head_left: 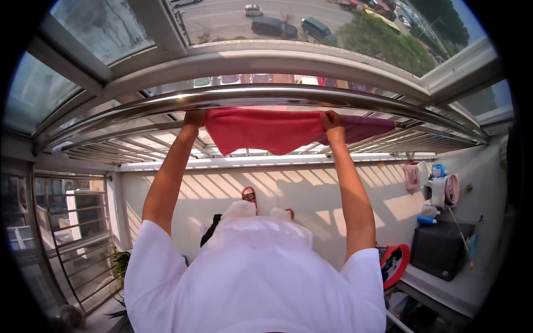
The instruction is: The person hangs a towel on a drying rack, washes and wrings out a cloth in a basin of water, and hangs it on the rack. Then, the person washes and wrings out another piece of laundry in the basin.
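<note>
A red cloth [264,130], which looks like a towel, hangs spread out just below the shiny metal top rail [266,94]. At its upper left corner is my left hand [194,119], closed on the edge with the fingertips partly hidden by the rail and cloth. My right hand [333,121] grips the upper right end, its fingers bent round the edge. Beside that hand, a purple cloth [366,128] hangs over the bars further right, partly behind the red one.
Window frames and metal bars run across the front, with a street and parked cars [273,26] far below. On the right are a black box [438,248], a red-rimmed bucket [395,266], bottles and a pink basin [452,189]. A barred window [72,222] stands left.
</note>
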Action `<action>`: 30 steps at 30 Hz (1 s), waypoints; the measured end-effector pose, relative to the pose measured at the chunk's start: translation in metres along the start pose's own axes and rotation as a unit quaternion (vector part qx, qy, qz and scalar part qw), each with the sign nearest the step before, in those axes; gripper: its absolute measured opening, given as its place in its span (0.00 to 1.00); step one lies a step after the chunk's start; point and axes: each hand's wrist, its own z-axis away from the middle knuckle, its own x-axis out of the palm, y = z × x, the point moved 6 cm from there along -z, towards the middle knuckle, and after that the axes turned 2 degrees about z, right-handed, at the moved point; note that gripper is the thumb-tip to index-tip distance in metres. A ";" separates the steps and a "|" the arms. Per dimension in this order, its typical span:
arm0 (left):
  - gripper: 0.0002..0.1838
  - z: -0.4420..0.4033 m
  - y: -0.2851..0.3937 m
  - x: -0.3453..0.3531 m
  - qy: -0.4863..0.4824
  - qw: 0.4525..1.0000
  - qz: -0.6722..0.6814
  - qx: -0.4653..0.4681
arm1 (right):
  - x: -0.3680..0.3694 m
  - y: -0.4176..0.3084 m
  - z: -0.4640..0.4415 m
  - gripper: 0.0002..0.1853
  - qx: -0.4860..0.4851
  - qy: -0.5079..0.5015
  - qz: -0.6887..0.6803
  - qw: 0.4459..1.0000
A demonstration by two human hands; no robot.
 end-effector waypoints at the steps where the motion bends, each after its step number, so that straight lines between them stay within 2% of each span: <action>1: 0.15 -0.001 0.004 -0.003 0.004 0.999 -0.037 0.034 | -0.002 -0.011 0.005 0.09 -0.017 -0.002 -0.003 1.000; 4: 0.18 -0.005 0.007 -0.012 0.007 0.983 -0.143 0.112 | -0.005 -0.028 0.015 0.10 -0.101 0.062 -0.050 0.992; 5: 0.18 -0.005 0.004 -0.014 0.008 0.976 -0.176 0.129 | -0.003 -0.025 0.022 0.09 -0.060 0.058 -0.021 0.996; 7: 0.19 -0.004 -0.005 -0.014 0.004 0.961 -0.235 0.145 | -0.001 -0.009 0.029 0.09 -0.056 0.064 0.002 0.996; 8: 0.19 0.009 -0.018 -0.017 0.034 0.972 -0.206 0.109 | 0.002 0.003 0.032 0.09 -0.054 0.067 0.014 0.996; 9: 0.20 0.019 -0.019 -0.015 -0.040 0.986 -0.158 -0.043 | 0.006 0.021 0.034 0.09 -0.031 0.080 -0.019 0.996; 12: 0.12 0.034 -0.029 -0.019 0.003 0.999 0.016 -0.036 | 0.016 0.032 0.051 0.10 0.030 0.049 -0.069 0.996; 15: 0.09 0.045 -0.040 -0.021 0.023 0.998 0.030 -0.056 | 0.029 0.049 0.052 0.10 -0.005 0.050 -0.141 0.989; 16: 0.09 0.047 -0.041 -0.022 0.022 0.998 0.033 -0.039 | 0.032 0.048 0.052 0.10 -0.016 0.044 -0.171 0.984; 18: 0.11 0.049 -0.046 -0.022 0.020 0.999 0.038 -0.006 | 0.022 0.029 0.054 0.09 -0.029 0.064 -0.146 0.987; 22: 0.11 0.040 -0.025 -0.018 0.061 0.989 0.136 0.004 | 0.005 0.005 0.047 0.09 -0.065 0.113 -0.128 0.983; 23: 0.12 0.036 -0.018 -0.016 0.058 0.992 0.110 0.030 | 0.003 0.012 0.043 0.10 -0.074 0.125 -0.107 0.984; 26: 0.15 0.029 -0.010 -0.022 0.056 0.984 -0.121 0.116 | 0.017 0.065 0.037 0.10 0.039 0.089 -0.154 0.983; 27: 0.20 0.046 0.016 -0.022 0.054 0.971 -0.218 0.088 | 0.022 0.061 0.038 0.10 0.035 0.068 -0.177 0.981; 30: 0.21 0.100 0.026 -0.016 0.132 0.959 -0.133 0.212 | 0.031 0.042 0.049 0.08 0.030 0.024 -0.225 0.974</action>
